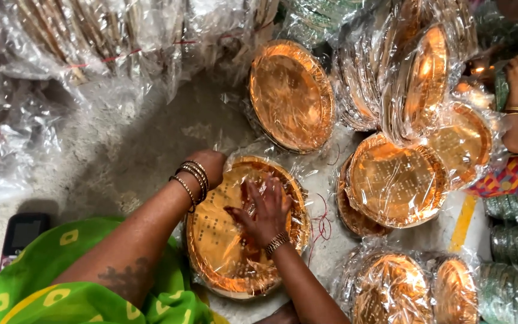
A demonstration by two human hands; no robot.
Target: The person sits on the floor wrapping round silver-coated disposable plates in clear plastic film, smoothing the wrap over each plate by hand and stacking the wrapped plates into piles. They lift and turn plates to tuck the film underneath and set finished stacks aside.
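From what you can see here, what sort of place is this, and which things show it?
Probably a small packing workshop for disposable plates. Stacks of copper-coloured plates in clear plastic wrap lie on a bare floor, and the left hand and right hand press on one stack.

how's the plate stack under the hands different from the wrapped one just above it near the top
The stack under the hands lies flat on the floor, while the upper stack leans tilted against other bundles. The lower one is touched by the right hand and left hand; the upper one is untouched. Both are round, shiny copper-gold plates in clear plastic.
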